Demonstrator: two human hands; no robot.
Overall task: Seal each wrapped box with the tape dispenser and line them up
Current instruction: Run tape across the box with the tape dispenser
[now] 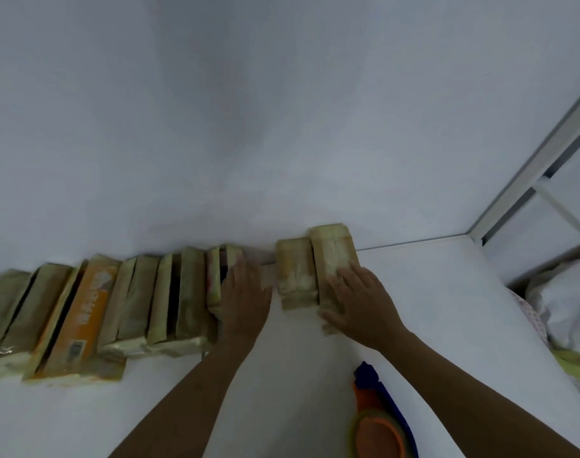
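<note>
Now L hand (245,292) rests flat, released, on row's end box (215,279); R hand (361,299) flat on far-right box (333,249).

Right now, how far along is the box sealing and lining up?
Done: a row of tan wrapped boxes lies along the wall; the orange-and-blue tape dispenser lies unheld on the white table. In hand: the left hand rests flat on the row's right end, the right hand on the rightmost tan box. Left: a gap separates that box and its neighbour from the row; closing it probably remains.
</note>
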